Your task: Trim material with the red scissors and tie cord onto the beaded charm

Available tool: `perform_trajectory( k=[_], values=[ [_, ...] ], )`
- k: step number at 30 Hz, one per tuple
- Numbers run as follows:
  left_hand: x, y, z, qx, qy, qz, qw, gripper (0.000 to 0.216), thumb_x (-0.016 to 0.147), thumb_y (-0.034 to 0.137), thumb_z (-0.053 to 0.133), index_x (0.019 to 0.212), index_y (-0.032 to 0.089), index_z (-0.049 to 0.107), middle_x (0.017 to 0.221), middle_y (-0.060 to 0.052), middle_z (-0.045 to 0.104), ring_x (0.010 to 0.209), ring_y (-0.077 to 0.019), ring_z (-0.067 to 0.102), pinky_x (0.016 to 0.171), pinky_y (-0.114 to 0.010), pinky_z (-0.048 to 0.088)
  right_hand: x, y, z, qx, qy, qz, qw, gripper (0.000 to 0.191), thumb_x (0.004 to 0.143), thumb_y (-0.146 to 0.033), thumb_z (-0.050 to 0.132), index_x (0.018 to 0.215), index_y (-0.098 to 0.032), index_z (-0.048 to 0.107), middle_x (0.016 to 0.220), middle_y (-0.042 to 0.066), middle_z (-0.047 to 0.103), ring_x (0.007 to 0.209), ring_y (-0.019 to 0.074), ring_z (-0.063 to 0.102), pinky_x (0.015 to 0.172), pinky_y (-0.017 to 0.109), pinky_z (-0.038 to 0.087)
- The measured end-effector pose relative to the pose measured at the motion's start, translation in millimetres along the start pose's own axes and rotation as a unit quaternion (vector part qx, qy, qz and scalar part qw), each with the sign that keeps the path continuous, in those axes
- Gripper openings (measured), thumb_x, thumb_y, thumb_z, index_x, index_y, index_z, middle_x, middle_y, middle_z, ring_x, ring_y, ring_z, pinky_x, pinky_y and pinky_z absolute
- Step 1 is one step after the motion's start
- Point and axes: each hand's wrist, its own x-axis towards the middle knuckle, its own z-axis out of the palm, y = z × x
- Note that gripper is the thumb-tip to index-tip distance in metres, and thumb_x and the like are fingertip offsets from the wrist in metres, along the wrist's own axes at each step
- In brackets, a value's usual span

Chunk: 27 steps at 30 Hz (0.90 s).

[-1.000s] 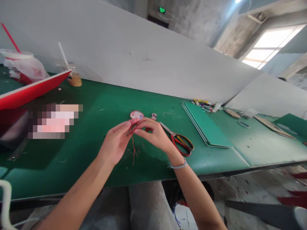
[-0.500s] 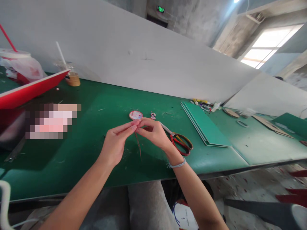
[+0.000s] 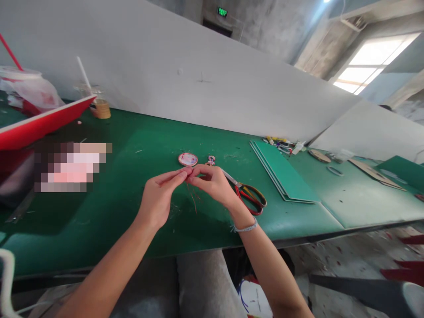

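My left hand (image 3: 161, 197) and my right hand (image 3: 214, 184) meet fingertip to fingertip above the green table (image 3: 132, 212). Both pinch thin red strings (image 3: 193, 198) whose loose ends hang down toward the mat. A small round pink disc (image 3: 187, 159) lies just beyond the fingertips, with a small beaded piece (image 3: 211, 160) to its right. Red-handled scissors (image 3: 247, 194) lie on the mat right beside my right wrist. A thin bracelet circles my right wrist.
A stack of green mats (image 3: 281, 172) lies to the right, with small tools and bottles (image 3: 281, 144) behind it. A red board (image 3: 39, 126), a bagged cup (image 3: 24, 88) and a drink cup with straw (image 3: 96, 104) stand far left. White wall panels back the table.
The hanging string ends have grown shorter and drawn up toward my fingers. My hands have stayed pinched together at nearly the same spot.
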Motion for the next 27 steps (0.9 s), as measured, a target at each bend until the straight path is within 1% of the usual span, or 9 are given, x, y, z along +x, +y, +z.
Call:
perform_trajectory(
  k=[4, 9, 11, 14, 17, 19, 22, 24, 27],
  values=[
    [3, 1, -1, -0.021, -0.004, -0.014, 1.0, 0.02, 0.059, 0.03, 0.086, 0.075, 0.021, 0.078, 0.085, -0.005, 0.079, 0.092, -0.0215, 0.07, 0.091, -0.031, 0.053, 0, 0, 2, 0.009, -0.016, 0.026, 1.0, 0.012, 0.078, -0.026, 0.067, 0.073, -0.015, 0.066, 0.076, 0.002, 0.067, 0.072, 0.0123, 0.06, 0.065, 0.025, 0.046],
    [3, 4, -3, -0.052, -0.006, -0.026, 0.998, 0.019, 0.062, 0.03, 0.084, 0.076, 0.018, 0.078, 0.088, -0.005, 0.078, 0.084, -0.0166, 0.069, 0.072, -0.024, 0.054, 0, 1, 4, 0.01, -0.066, 0.045, 0.997, 0.012, 0.078, -0.025, 0.066, 0.07, -0.015, 0.067, 0.073, 0.001, 0.068, 0.069, 0.0113, 0.061, 0.066, 0.025, 0.048],
    [3, 4, -3, -0.056, -0.004, -0.035, 0.998, 0.02, 0.061, 0.03, 0.084, 0.075, 0.017, 0.078, 0.087, -0.005, 0.078, 0.081, -0.0154, 0.068, 0.069, -0.022, 0.053, -1, 0, 4, 0.01, -0.076, 0.045, 0.996, 0.011, 0.078, -0.022, 0.065, 0.07, -0.015, 0.067, 0.073, 0.001, 0.068, 0.069, 0.0109, 0.061, 0.065, 0.024, 0.048],
    [3, 5, -4, -0.066, -0.004, -0.035, 0.997, 0.017, 0.063, 0.028, 0.083, 0.074, 0.017, 0.077, 0.086, -0.005, 0.078, 0.082, -0.0148, 0.068, 0.071, -0.022, 0.053, -2, -2, 3, 0.005, -0.096, 0.054, 0.994, 0.012, 0.08, -0.021, 0.064, 0.07, -0.015, 0.067, 0.073, 0.001, 0.068, 0.069, 0.0105, 0.061, 0.06, 0.022, 0.047],
    [4, 6, -6, -0.083, -0.016, -0.05, 0.995, 0.014, 0.068, 0.028, 0.08, 0.077, 0.017, 0.076, 0.09, -0.005, 0.078, 0.086, -0.016, 0.069, 0.076, -0.024, 0.054, -3, -4, 1, 0.022, -0.131, 0.087, 0.987, 0.014, 0.08, -0.027, 0.066, 0.073, -0.015, 0.068, 0.072, 0.002, 0.069, 0.066, 0.0107, 0.062, 0.052, 0.02, 0.043],
    [5, 7, -7, -0.103, -0.018, -0.072, 0.992, 0.012, 0.072, 0.028, 0.077, 0.077, 0.018, 0.075, 0.09, -0.005, 0.078, 0.089, -0.0171, 0.07, 0.082, -0.027, 0.054, -3, -4, 0, 0.047, -0.158, 0.108, 0.98, 0.014, 0.079, -0.028, 0.068, 0.076, -0.015, 0.069, 0.072, 0.002, 0.07, 0.065, 0.0106, 0.062, 0.051, 0.02, 0.043],
    [5, 9, -7, -0.143, -0.011, -0.101, 0.984, 0.008, 0.077, 0.025, 0.072, 0.074, 0.018, 0.072, 0.087, -0.004, 0.077, 0.093, -0.0168, 0.07, 0.089, -0.028, 0.053, -3, -3, 0, 0.077, -0.179, 0.117, 0.974, 0.009, 0.077, -0.024, 0.07, 0.077, -0.015, 0.069, 0.074, 0.002, 0.071, 0.068, 0.0112, 0.065, 0.053, 0.02, 0.045],
    [5, 10, -6, -0.155, -0.009, -0.111, 0.982, 0.01, 0.081, 0.023, 0.068, 0.072, 0.018, 0.071, 0.086, -0.003, 0.076, 0.093, -0.0154, 0.069, 0.083, -0.025, 0.054, -3, -1, 1, 0.094, -0.177, 0.117, 0.973, 0.008, 0.075, -0.02, 0.07, 0.08, -0.015, 0.066, 0.074, 0.002, 0.071, 0.07, 0.0119, 0.067, 0.054, 0.02, 0.046],
    [5, 11, -5, -0.157, -0.013, -0.118, 0.98, 0.015, 0.086, 0.023, 0.063, 0.074, 0.018, 0.07, 0.086, -0.003, 0.076, 0.085, -0.0141, 0.069, 0.07, -0.023, 0.054, -2, 0, 2, 0.129, -0.172, 0.125, 0.969, 0.022, 0.072, -0.016, 0.071, 0.087, -0.018, 0.056, 0.07, -0.001, 0.07, 0.065, 0.0121, 0.068, 0.052, 0.02, 0.045]
  ],
)
